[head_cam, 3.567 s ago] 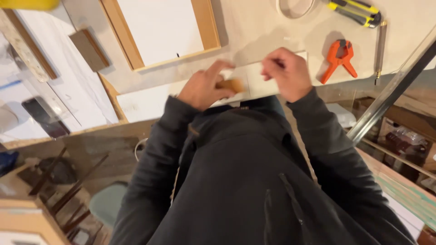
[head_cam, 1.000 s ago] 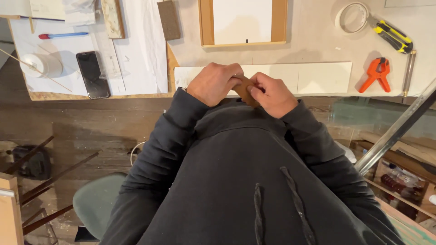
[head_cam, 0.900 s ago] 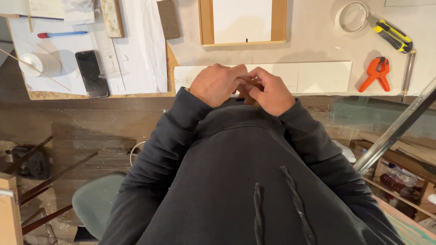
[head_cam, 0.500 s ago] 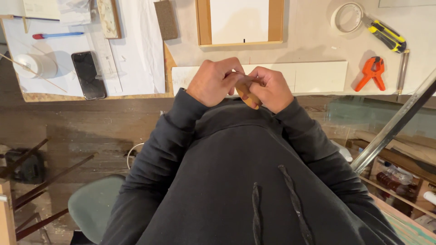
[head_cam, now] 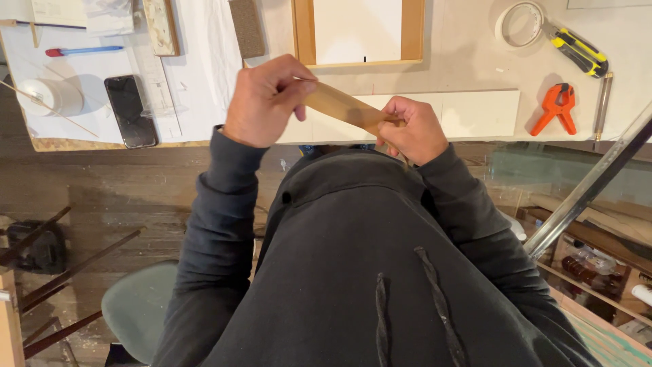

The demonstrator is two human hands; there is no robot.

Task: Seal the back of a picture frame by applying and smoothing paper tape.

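Note:
I hold a narrow tan strip (head_cam: 343, 107), like brown tape or thin wood, stretched between both hands above the table edge. My left hand (head_cam: 266, 100) pinches its upper left end between thumb and fingers. My right hand (head_cam: 413, 129) grips the lower right end, fingers curled over it. Under the hands lies a long white board (head_cam: 475, 114) on the worktable (head_cam: 462, 54). A wooden frame with a white panel (head_cam: 358, 30) lies just beyond the hands.
An orange clamp (head_cam: 555, 107), a yellow utility knife (head_cam: 578, 53) and a tape roll (head_cam: 520, 24) lie at the right. A phone (head_cam: 129, 100), a white cup (head_cam: 49, 96), a pen (head_cam: 83, 50) and papers lie at the left. A metal bar (head_cam: 591, 187) slants at right; a chair seat (head_cam: 139, 309) sits below.
My hands, close together a second ago, have moved apart. The left hand has gone up and left, and the tan strip now spans between them.

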